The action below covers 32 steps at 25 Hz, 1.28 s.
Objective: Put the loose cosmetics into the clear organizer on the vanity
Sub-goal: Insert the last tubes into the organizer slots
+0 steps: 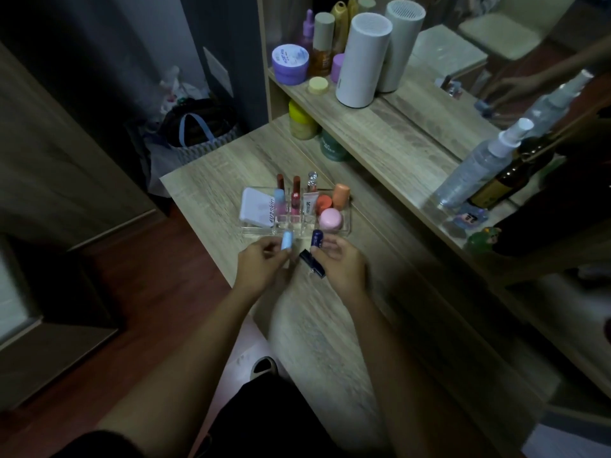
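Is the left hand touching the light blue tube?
Touching. The head view shows the left hand pinching the light blue tube between its fingertips.

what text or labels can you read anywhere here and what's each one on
"4U2skin": white compact in the clear organizer.
"LIPS": small tube in the organizer; the smaller print beside it is blurred.
"10": red lipstick in the organizer.
Purple jar lid on the shelf: print too blurred to read.
Green jar under the shelf: lettering unreadable.
Nothing readable on the tubes in the left hand or right hand.
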Each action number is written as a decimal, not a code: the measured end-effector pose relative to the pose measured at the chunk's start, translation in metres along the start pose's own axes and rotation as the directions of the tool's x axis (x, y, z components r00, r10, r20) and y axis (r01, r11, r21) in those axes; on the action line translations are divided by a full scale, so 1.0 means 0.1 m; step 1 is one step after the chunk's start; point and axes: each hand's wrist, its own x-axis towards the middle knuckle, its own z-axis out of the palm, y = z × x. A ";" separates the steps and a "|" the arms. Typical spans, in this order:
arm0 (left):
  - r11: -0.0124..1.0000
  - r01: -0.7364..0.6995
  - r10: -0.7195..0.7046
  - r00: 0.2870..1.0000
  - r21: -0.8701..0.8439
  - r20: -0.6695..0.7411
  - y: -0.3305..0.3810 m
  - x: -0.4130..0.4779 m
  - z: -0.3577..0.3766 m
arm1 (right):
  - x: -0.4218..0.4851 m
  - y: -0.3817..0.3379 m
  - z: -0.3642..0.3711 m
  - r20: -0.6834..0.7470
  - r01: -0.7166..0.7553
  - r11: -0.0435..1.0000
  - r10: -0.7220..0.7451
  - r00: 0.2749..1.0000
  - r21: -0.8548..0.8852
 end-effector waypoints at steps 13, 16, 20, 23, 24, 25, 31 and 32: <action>0.963 -0.231 0.252 0.955 0.137 -0.155 0.18 0.42 -0.08 | 0.35 -0.15 0.50 -0.055 0.257 0.960 -0.264 0.963 -0.111; 0.953 -0.227 0.253 0.961 0.202 -0.112 0.15 0.46 -0.02 | 0.36 -0.13 0.53 -0.072 0.278 0.950 -0.290 0.954 -0.144; 0.950 -0.191 0.224 0.968 0.246 -0.114 0.11 0.47 0.03 | 0.37 -0.14 0.56 -0.073 0.282 0.941 -0.300 0.951 -0.188; 0.937 -0.187 0.226 0.969 0.295 -0.103 0.09 0.48 0.05 | 0.34 -0.13 0.56 -0.062 0.258 0.936 -0.280 0.958 -0.240; 0.931 -0.190 0.231 0.968 0.310 -0.099 0.09 0.49 0.05 | 0.34 -0.14 0.55 -0.059 0.259 0.933 -0.281 0.958 -0.251; 0.929 -0.193 0.234 0.968 0.315 -0.097 0.09 0.49 0.05 | 0.33 -0.15 0.54 -0.058 0.258 0.931 -0.282 0.958 -0.259; 0.976 -0.145 0.174 0.968 0.162 -0.179 -0.03 0.24 0.04 | 0.19 0.08 0.27 -0.069 0.208 0.917 -0.245 0.967 -0.342; 0.976 -0.143 0.172 0.969 0.164 -0.175 -0.08 0.18 0.05 | 0.18 0.14 0.22 -0.038 0.185 0.917 -0.212 0.976 -0.354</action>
